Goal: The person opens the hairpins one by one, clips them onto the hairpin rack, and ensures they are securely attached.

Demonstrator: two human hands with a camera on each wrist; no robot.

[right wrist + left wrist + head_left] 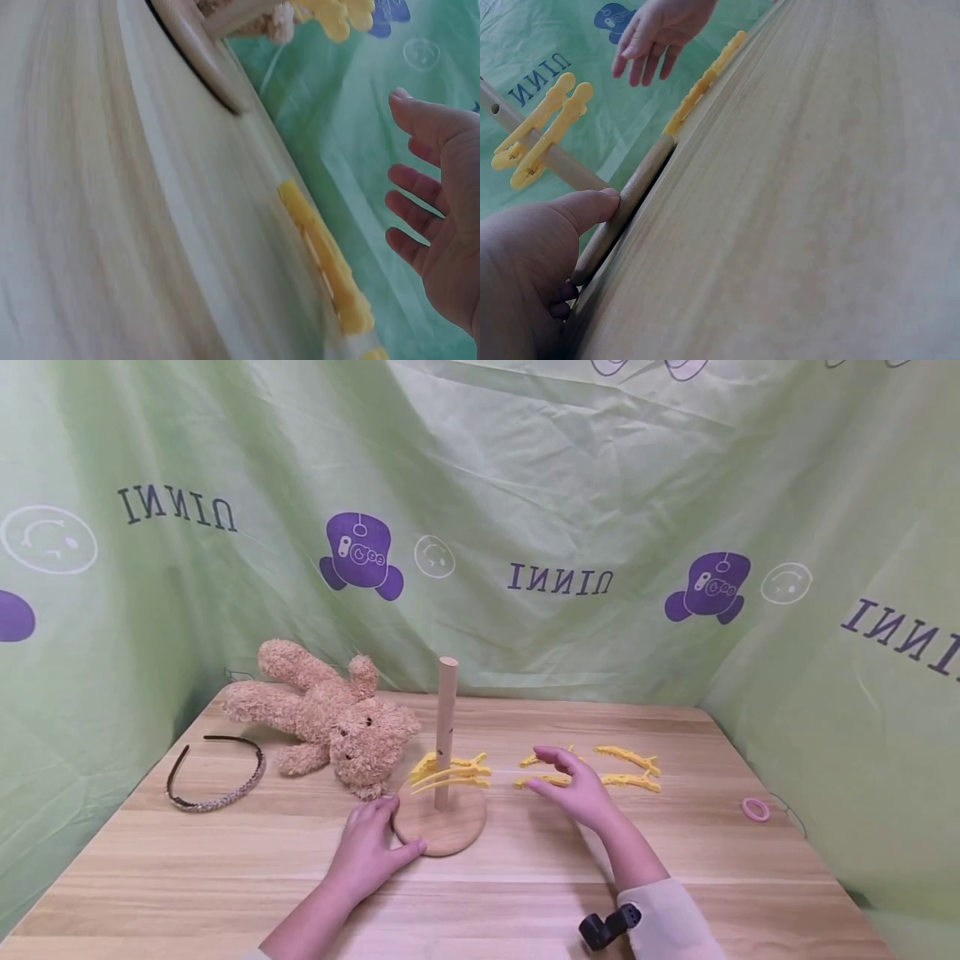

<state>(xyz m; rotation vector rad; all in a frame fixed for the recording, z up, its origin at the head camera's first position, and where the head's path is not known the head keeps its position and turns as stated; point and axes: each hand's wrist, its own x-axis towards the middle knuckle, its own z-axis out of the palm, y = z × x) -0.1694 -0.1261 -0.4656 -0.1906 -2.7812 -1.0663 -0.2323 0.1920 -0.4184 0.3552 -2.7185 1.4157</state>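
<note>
The wooden stand (446,710) rises upright on its round base (450,837) near the middle of the table (517,902), with at least two yellow clips (553,136) set across its post, low down. From where I stand, the person's left hand (367,852) has the base by its near-left rim, thumb on top and fingers round the side. The right hand (577,789) holds nothing; it hovers over the loose clips (330,262), fingers apart and gently bent, thumb well away from them.

A strip of bare wood separates base and loose clips, and more wood stretches from the base towards the person. The table's far edge runs along the green curtain (487,639), a little behind the stand.

On the left, a plush bear (322,714) lies with its head close beside the base, crowding that side. A headband (225,799) lies beyond it, near the left edge; a pink ring (754,819) sits by the right edge.
</note>
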